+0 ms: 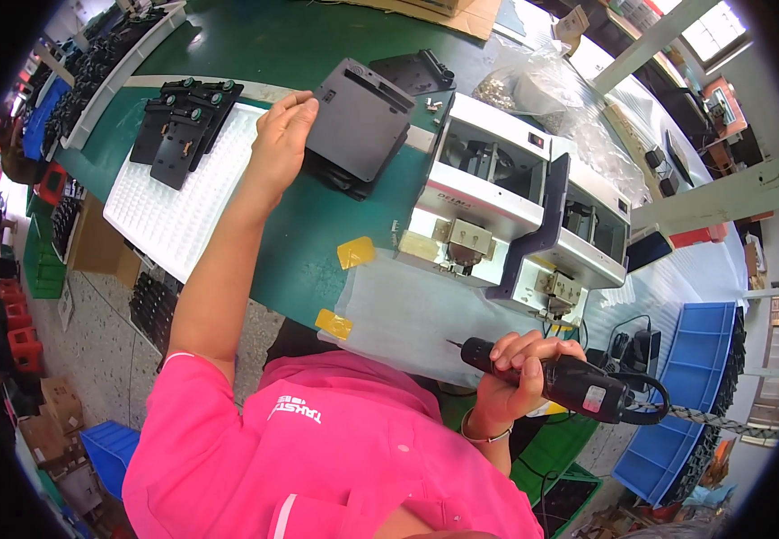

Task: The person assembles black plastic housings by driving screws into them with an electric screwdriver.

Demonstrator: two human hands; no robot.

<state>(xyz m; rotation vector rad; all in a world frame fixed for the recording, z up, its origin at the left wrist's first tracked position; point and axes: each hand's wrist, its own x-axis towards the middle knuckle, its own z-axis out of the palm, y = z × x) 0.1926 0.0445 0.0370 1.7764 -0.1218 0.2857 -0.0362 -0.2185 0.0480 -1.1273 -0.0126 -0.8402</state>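
Note:
My left hand is closed at the left edge of a flat black plastic panel, the top one of a small stack on the green table. The panel's edge hides my fingertips in part. My right hand is wrapped round a black electric screwdriver, held low at the front right with its bit pointing left. A cord loops from its back end. Several black parts with round green-ringed pieces lie on a white textured tray, left of my left hand.
Two white screw-feeding machines stand right of the stack. A pale sheet with yellow tape patches covers the table's front. Behind are another black part and a clear plastic bag. Blue crates stand at right.

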